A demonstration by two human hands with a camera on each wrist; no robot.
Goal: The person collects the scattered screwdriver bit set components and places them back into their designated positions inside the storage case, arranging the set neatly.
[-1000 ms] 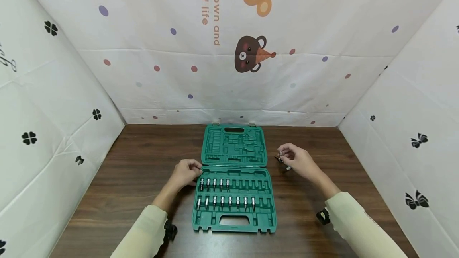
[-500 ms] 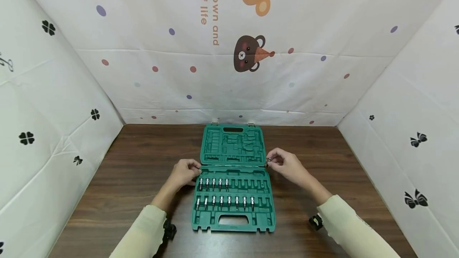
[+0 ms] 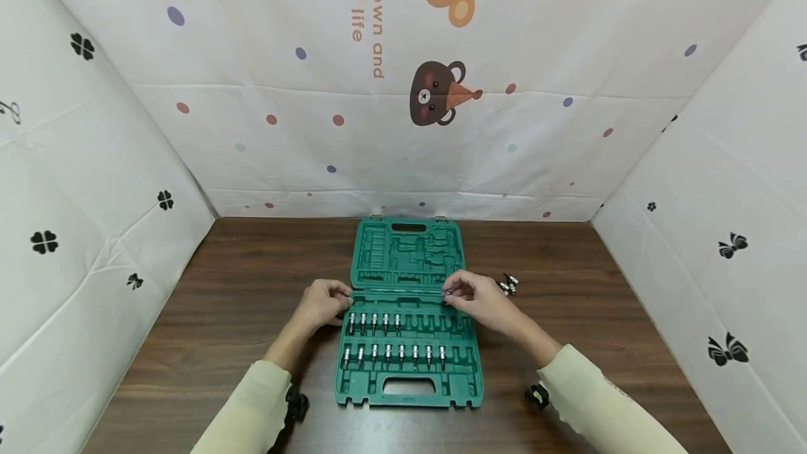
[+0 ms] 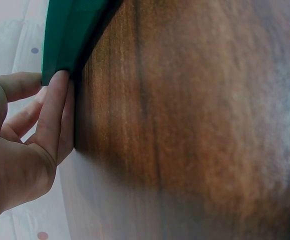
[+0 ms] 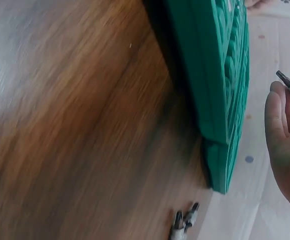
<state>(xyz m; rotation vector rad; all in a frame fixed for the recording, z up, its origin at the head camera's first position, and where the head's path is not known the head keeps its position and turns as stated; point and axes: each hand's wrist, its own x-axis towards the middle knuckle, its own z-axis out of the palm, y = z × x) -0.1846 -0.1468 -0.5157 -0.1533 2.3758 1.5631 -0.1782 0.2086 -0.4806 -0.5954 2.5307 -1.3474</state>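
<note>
As right grip (image 3: 479,298) pinches, bit (image 5: 284,78) at fingertips (image 5: 277,89)

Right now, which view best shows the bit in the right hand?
The right wrist view: the dark-tipped bit projects past the fingers of the right hand against the pale backdrop. The head view shows it tiny, partly covered; the left wrist view misses it.

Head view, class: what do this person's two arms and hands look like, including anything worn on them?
The loose, pale yellow-green fabric left sleeve and matching right sleeve stop well short of the hands. Near their ends show a small, blocky black left device and a similar right device. The left hand and right hand wear no gloves.
</note>
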